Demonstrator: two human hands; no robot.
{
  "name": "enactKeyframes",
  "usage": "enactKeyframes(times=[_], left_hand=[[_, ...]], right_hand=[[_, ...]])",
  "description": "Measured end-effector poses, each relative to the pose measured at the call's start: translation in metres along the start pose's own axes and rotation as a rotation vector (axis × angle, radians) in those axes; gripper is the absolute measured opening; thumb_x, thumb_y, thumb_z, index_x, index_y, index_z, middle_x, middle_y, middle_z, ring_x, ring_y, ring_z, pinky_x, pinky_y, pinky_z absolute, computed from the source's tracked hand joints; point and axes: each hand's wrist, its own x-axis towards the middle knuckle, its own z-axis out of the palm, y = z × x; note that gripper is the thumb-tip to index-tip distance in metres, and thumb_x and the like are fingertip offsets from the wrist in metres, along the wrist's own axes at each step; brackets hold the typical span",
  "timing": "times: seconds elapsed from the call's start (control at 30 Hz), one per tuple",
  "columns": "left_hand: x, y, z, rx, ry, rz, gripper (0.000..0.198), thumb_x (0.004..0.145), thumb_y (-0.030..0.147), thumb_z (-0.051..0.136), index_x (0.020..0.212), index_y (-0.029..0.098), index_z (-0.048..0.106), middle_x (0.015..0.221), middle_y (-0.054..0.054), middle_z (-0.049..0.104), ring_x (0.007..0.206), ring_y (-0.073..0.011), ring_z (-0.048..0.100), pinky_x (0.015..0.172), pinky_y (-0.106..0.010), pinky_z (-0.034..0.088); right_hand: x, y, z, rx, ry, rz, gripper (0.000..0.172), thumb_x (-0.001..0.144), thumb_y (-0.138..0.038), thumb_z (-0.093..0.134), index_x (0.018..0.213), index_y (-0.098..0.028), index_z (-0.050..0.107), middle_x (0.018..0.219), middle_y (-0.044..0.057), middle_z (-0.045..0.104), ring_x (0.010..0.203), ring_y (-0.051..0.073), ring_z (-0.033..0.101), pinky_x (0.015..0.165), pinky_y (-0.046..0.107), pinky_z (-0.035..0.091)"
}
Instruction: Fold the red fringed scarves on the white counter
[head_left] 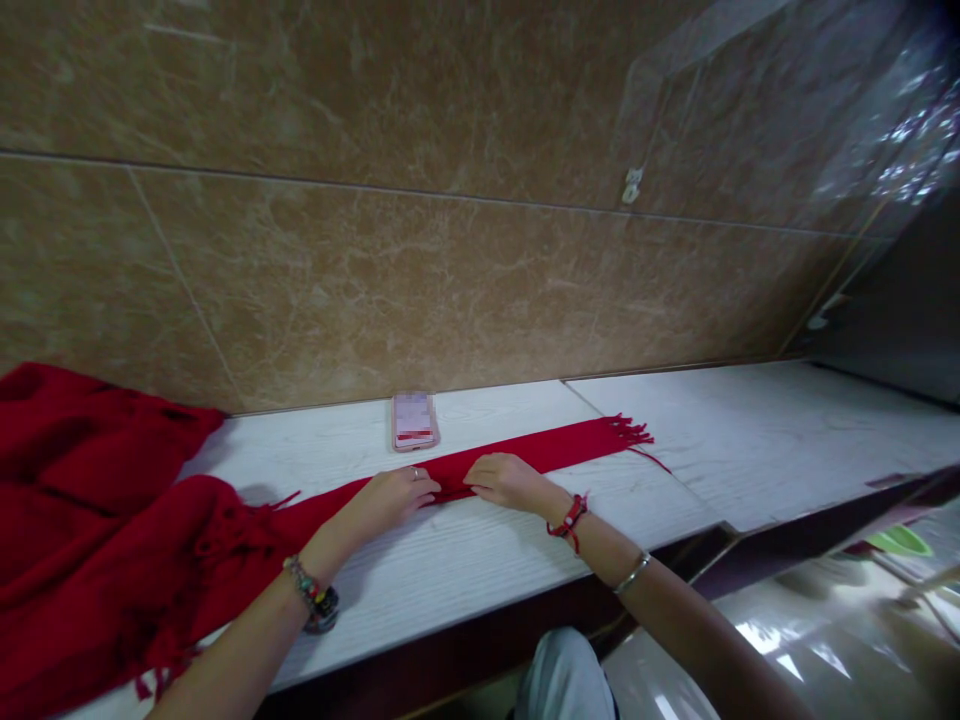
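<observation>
A red scarf (559,450) lies as a long narrow folded strip along the white tabletop, its fringed end pointing right. My left hand (401,492), with a ring on one finger, grips the strip near its middle, fingers bent together. Just to the right, my right hand (511,482) pinches the same strip, its fingertips pressed on the cloth. A short stretch of scarf shows between the two hands. Toward the left, the strip meets a large heap of red cloth (97,540) with fringes; where one ends and the other begins I cannot tell.
A phone (413,421) with its screen lit lies behind my hands. Brown marble-look tiles (420,290) rise along the back of the white tabletop (750,430). A dark panel stands at the far right. My knee (568,675) is below the front edge, beside a shiny floor.
</observation>
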Motion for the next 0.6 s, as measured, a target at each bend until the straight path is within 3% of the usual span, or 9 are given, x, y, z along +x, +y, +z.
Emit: enactKeyframes(times=[0.17, 0.4, 0.6], left_hand=[[-0.001, 0.004, -0.004, 0.015, -0.002, 0.006, 0.029, 0.089, 0.021, 0.034, 0.104, 0.020, 0.059, 0.097, -0.005, 0.063, 0.085, -0.0147, 0.059, 0.074, -0.024, 0.045], [-0.001, 0.012, -0.002, 0.202, -0.002, 0.031, 0.028, 0.085, 0.010, 0.037, 0.098, 0.018, 0.061, 0.088, -0.006, 0.060, 0.080, -0.0158, 0.056, 0.069, -0.025, 0.044], [-0.004, 0.010, -0.001, 0.179, -0.034, 0.068, 0.025, 0.085, 0.012, 0.040, 0.097, 0.019, 0.060, 0.090, -0.005, 0.059, 0.081, -0.0159, 0.056, 0.072, -0.026, 0.044]], right_hand=[[0.000, -0.002, -0.001, -0.142, -0.009, -0.037, 0.023, 0.088, -0.020, 0.041, 0.085, -0.016, 0.063, 0.077, 0.006, 0.064, 0.075, 0.016, 0.056, 0.069, 0.029, 0.042], [0.001, -0.007, 0.000, -0.247, 0.023, -0.033, 0.024, 0.087, -0.016, 0.043, 0.071, -0.016, 0.061, 0.069, 0.004, 0.059, 0.068, 0.015, 0.051, 0.065, 0.027, 0.038], [-0.002, -0.007, -0.007, -0.256, -0.028, -0.073, 0.020, 0.087, -0.016, 0.044, 0.078, -0.016, 0.062, 0.070, 0.004, 0.060, 0.070, 0.015, 0.052, 0.064, 0.027, 0.038]])
